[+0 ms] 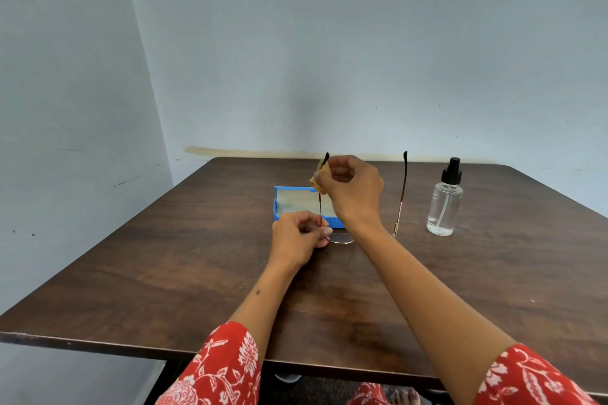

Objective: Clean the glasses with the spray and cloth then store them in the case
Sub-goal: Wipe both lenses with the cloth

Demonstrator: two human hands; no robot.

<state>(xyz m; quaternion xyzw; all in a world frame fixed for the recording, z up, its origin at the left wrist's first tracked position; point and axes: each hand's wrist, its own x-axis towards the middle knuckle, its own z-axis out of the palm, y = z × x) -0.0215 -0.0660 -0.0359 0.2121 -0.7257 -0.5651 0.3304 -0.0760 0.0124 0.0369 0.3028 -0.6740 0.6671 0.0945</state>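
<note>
The glasses (402, 194) stand lens-down on the brown table (197, 273), both thin arms pointing up. My left hand (297, 237) pinches the frame at the base of the left arm, next to a lens (342, 238). My right hand (352, 189) pinches a small yellowish cloth (318, 178) around the upper part of that left arm. Just behind my hands lies the open blue case (296, 204) with its grey lining showing. A clear spray bottle (444, 199) with a black nozzle stands upright to the right of the glasses.
The table sits in a corner of pale blue walls; its near edge runs close to my body. Bare wood spreads to the left and in front of my hands. A foot shows under the table's near edge.
</note>
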